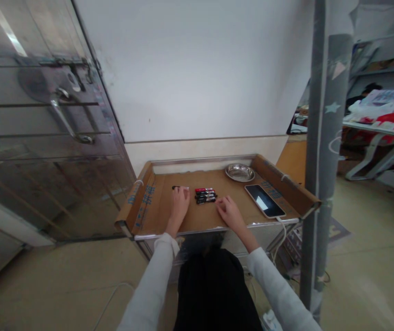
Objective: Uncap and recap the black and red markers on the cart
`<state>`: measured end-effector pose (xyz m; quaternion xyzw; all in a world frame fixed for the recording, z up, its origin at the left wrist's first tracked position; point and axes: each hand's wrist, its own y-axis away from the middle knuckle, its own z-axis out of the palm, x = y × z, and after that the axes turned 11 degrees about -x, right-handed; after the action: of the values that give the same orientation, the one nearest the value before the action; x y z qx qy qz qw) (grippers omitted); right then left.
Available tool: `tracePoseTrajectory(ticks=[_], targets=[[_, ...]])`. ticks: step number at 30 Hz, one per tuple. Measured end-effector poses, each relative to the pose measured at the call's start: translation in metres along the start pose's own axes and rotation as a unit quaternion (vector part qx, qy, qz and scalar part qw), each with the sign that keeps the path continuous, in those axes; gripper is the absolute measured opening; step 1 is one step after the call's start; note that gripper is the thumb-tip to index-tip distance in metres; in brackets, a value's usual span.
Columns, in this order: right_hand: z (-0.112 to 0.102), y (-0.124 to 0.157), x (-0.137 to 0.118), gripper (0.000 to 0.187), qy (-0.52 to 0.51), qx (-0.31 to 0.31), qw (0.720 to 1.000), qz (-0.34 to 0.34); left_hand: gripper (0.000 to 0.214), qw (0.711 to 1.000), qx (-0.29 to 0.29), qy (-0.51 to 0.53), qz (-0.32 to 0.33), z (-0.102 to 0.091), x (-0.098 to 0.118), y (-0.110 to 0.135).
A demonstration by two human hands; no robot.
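My left hand (179, 201) is closed on a black marker pen (174, 187), whose dark end sticks out to the left of the fingers. To its right, several marker pens (205, 196) lie side by side in a short stack of rows, a red one at the far side and black ones nearer me. My right hand (229, 211) rests just right of the nearest pens, fingers loosely bent and slightly apart, holding nothing that I can see. Whether its fingertips touch the pen ends I cannot tell.
Cardboard (183, 220) lines the small table, with raised side flaps. A round metal dish (240, 172) stands at the back right. In front of it lies a phone (265, 201) with a white cable (281, 230). A wrapped pole (324, 161) rises close on the right.
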<state>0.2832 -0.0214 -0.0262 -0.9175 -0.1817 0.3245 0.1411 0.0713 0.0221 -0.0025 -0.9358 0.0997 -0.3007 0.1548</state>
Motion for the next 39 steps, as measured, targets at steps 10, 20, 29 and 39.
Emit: tracePoseTrajectory(ticks=[10,20,29,39], targets=[[0.003,-0.013,-0.018,0.023,-0.158,0.045,0.986,0.018,0.009,0.997,-0.072,-0.038,-0.007,-0.021,-0.042,-0.019],[0.021,-0.056,-0.052,0.017,-0.643,0.004,0.750,0.154,0.024,0.962,-0.064,0.233,0.125,-0.011,0.028,0.005],[0.016,-0.047,-0.038,0.010,-0.796,-0.026,0.584,0.156,0.023,0.957,-0.027,0.256,0.134,-0.010,0.065,0.012],[-0.003,-0.030,-0.006,0.009,-0.721,-0.040,0.668,0.177,0.029,0.894,-0.054,0.444,-0.034,-0.014,0.016,-0.001]])
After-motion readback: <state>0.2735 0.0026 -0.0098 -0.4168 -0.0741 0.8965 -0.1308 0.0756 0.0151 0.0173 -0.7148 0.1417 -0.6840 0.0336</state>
